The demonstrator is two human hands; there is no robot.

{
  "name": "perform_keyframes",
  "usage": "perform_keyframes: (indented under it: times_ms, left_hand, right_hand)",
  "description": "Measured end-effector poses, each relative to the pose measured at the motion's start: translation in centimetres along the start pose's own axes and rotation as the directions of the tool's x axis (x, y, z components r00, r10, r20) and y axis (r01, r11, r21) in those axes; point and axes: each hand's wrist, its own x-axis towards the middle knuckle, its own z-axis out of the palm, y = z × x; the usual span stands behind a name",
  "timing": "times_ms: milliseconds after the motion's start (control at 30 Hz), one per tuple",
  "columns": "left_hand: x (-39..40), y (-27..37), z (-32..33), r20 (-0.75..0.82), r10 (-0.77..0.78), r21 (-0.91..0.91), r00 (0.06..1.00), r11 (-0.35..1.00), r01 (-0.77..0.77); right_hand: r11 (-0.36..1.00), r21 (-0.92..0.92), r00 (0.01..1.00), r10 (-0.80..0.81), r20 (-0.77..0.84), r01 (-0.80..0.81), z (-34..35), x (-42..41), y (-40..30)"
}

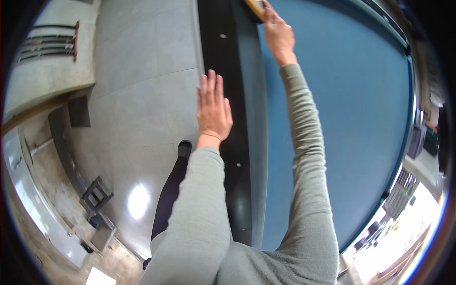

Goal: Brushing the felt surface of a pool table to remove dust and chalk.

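Observation:
A billiard table lies before me, with a blue cloth bed (356, 117), a blue cushion (257, 142) and a glossy black rail (222, 53) with small pale sight marks. At the top edge of the view my right hand (279, 35) grips a wooden-backed brush (255, 8) near the cushion. The brush is partly cut off by the picture's edge, and its bristles are hard to make out. My left hand (214, 110) is flat, palm down and fingers extended, over the rail's outer side. It holds nothing; whether it touches the rail I cannot tell.
Grey floor tiles (142, 107) run along the table's left side, where my shoe (184, 148) shows. A rack with several dark rods (53, 44) is on the left. Lower left stands a small dark stool (96, 195). Table pockets (407, 51) sit along the far right rail.

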Motion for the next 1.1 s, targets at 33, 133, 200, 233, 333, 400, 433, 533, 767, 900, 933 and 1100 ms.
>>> perform_keyframes:
  times_ms: [33, 133, 200, 233, 333, 400, 433, 533, 767, 900, 933, 1100]
  left_hand:
    - [-0.2, -0.3, 0.5, -0.011, 0.020, 0.000, 1.000, 1.000, -0.020]
    - [-0.4, -1.9, 0.6, -0.085, 0.063, 0.039, 0.994, 0.997, -0.060]
    - [0.3, -2.5, 0.9, -0.169, 0.110, 0.015, 0.980, 0.994, -0.109]
    - [0.7, -2.6, 1.1, -0.195, 0.139, 0.017, 0.971, 0.990, -0.138]
    - [2.1, -4.0, 3.5, -0.265, 0.164, 0.027, 0.950, 0.986, -0.163]
    - [3.2, -4.6, 5.7, -0.303, 0.204, 0.008, 0.931, 0.977, -0.211]
    - [3.9, -5.1, 7.0, -0.302, 0.220, -0.011, 0.928, 0.972, -0.234]
    - [7.5, -9.8, 8.8, -0.171, 0.354, -0.016, 0.919, 0.932, -0.362]
    - [-14.8, -25.4, 1.0, 0.103, 0.286, -0.481, 0.953, 0.853, -0.204]
    - [-39.9, -26.9, -4.2, 0.371, 0.003, -0.488, 0.929, 0.852, 0.192]
    - [-45.3, -25.8, -5.5, 0.428, -0.097, -0.475, 0.899, 0.821, 0.315]
    - [-59.0, -20.3, -9.4, 0.075, -0.068, -0.386, 0.995, 0.918, 0.092]
  right_hand:
    - [0.998, 0.064, 1.000, 0.007, -0.015, -0.006, -0.3, -1.7, 0.2]
    - [1.000, -0.018, 0.996, 0.002, 0.091, 0.000, -2.8, -11.4, -1.1]
    - [0.999, 0.047, 0.988, 0.007, 0.154, -0.015, -7.4, -20.5, -1.9]
    - [0.999, 0.044, 0.982, 0.024, 0.190, -0.033, -9.2, -25.0, -1.6]
    - [0.968, -0.051, 0.939, 0.251, 0.237, -0.246, -15.0, -40.3, -0.8]
    - [0.903, -0.142, 0.880, 0.427, 0.208, -0.405, -18.9, -51.3, 0.1]
    - [0.851, -0.193, 0.834, 0.521, 0.184, -0.489, -20.8, -56.9, -0.2]
    - [0.714, -0.279, 0.722, 0.685, 0.093, -0.642, -23.8, -70.8, -2.2]
    - [0.784, -0.162, 0.792, 0.610, 0.023, -0.599, -27.0, -77.1, -1.4]
    - [0.941, -0.043, 0.942, 0.335, 0.023, -0.334, -26.0, -73.1, 6.2]
    - [0.948, -0.060, 0.949, 0.315, 0.014, -0.314, -25.7, -72.3, 9.2]
    - [0.891, -0.209, 0.915, 0.395, -0.078, -0.402, -29.1, -70.3, 20.5]
